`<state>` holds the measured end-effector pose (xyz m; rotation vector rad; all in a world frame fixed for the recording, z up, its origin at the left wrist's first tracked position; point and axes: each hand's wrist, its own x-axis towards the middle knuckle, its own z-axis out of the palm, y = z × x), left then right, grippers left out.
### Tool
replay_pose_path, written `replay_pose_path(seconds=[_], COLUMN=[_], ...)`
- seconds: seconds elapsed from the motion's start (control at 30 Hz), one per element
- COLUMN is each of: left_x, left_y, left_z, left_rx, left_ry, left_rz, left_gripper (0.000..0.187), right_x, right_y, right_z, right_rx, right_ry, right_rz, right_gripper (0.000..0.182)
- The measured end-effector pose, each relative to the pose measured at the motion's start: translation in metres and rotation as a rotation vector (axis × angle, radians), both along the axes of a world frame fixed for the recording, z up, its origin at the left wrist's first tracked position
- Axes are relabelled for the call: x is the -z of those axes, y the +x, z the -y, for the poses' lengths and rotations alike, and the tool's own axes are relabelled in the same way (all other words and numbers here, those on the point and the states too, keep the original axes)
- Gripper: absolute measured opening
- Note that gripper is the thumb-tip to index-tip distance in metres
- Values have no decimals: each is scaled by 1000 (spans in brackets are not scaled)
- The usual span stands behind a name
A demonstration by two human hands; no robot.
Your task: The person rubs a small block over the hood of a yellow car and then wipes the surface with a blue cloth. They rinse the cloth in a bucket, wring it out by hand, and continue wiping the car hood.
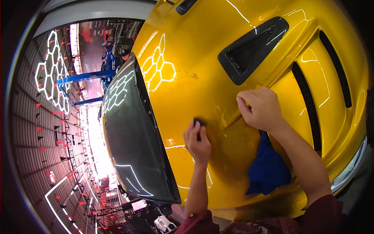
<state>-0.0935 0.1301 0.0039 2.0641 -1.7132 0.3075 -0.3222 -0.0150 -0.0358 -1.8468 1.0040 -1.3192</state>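
My left hand (198, 142) is closed around a small black applicator pad (199, 121) and rests against the yellow car hood (218, 160), near the windshield side. My right hand (260, 108) is a fist above the hood, short of the black hood vent (253, 48). A blue cloth (269, 167) tapers up to the underside of this fist and appears gripped in it; the grip itself is hidden. Faint smears mark the paint between my two hands.
The dark windshield (130, 136) lies left of the hood. Black slots (307, 107) cut the bodywork at right, and a headlight (350, 162) sits at the lower right edge. Beyond the car stand a blue lift (87, 77) and hexagonal ceiling lights (52, 74).
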Motion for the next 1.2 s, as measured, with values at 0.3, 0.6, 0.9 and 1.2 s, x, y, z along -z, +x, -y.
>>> replay_pose_path(seconds=[0.3,0.6,0.9,1.2], left_x=[-3,-3,-5,-9], left_y=[50,9,-38,4], left_z=[93,70,-17,74], left_rx=[-27,69,147,199], left_ry=[-41,-7,44,40], left_rz=[21,-22,-27,-30], left_gripper=[18,19,20,19], right_x=[0,-1,5,3], right_y=[-1,0,1,-1], right_z=[3,2,-1,0], right_rx=[-10,-8,5,-24], right_ry=[-27,-17,-13,-13], right_rz=[34,-1,38,-10], right_gripper=[5,7,10,4])
